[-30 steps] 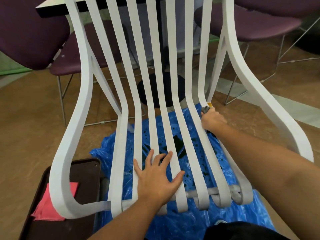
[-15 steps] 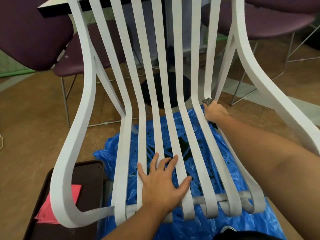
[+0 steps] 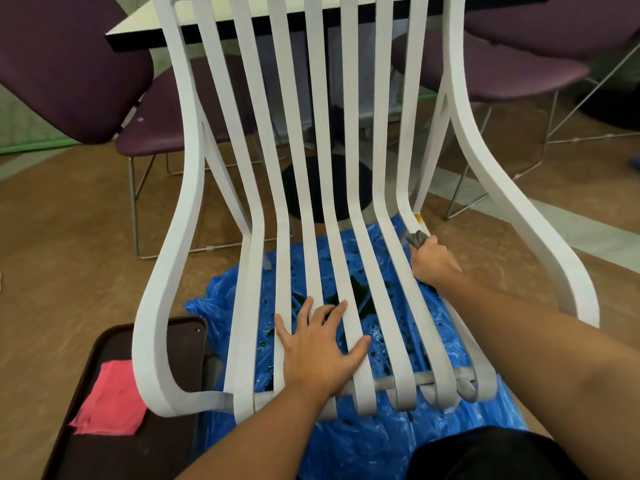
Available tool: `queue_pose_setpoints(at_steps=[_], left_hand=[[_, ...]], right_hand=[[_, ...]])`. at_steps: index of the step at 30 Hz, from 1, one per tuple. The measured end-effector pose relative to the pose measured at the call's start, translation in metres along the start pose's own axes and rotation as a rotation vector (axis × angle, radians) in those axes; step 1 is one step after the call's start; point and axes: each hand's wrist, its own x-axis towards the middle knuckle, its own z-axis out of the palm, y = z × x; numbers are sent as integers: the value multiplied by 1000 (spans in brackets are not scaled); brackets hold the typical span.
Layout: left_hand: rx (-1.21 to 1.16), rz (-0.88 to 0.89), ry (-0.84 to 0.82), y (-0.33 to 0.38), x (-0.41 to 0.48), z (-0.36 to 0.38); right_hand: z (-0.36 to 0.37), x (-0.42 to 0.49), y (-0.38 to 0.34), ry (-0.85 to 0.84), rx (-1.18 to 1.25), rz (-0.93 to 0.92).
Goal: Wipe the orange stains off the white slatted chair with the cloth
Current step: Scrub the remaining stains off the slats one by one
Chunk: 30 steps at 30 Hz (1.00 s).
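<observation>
The white slatted chair fills the view, facing me. My left hand presses flat with spread fingers on the middle seat slats. My right hand grips a bunched grey cloth against the rightmost slat, where seat bends into back. A small orange stain shows on that slat just above the cloth.
A blue plastic sheet with dark wet spots lies under the chair. A dark tray with a pink cloth sits at the lower left. Purple chairs and a table stand behind on the brown floor.
My right hand with the grey cloth has slid slightly down the rightmost slat, uncovering the orange stain above it. My left hand stays pressed on the seat slats.
</observation>
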Motion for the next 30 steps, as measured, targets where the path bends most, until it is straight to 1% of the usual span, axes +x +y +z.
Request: queue_pose_setpoints(at_steps=[11, 16, 19, 23, 24, 25, 26, 27, 28, 30], left_hand=[[-13, -11, -5, -1, -2, 1], [-28, -8, 7, 0, -1, 1], [-27, -6, 12, 0, -2, 1], [-25, -7, 12, 1, -1, 1], [-26, -6, 10, 1, -1, 1], [-26, -6, 7, 1, -1, 1], [-25, -6, 7, 1, -2, 1], [-26, -5, 10, 1, -2, 1], [-29, -4, 14, 0, -2, 1], [-30, -7, 17, 1, -1, 1]], right_hand=[[-4, -52, 25, -8, 49, 11], [-5, -65, 22, 177, 140, -9], [-5, -68, 22, 248, 205, -39], [-7, -70, 13, 397, 155, -143], [-7, -72, 7, 377, 174, -195], [-5, -74, -1, 310, 224, -256], [-3, -78, -9, 208, 281, -318], [1, -82, -15, 114, 307, -368], [4, -84, -20, 62, 297, -406], [8, -83, -24, 27, 276, -385]])
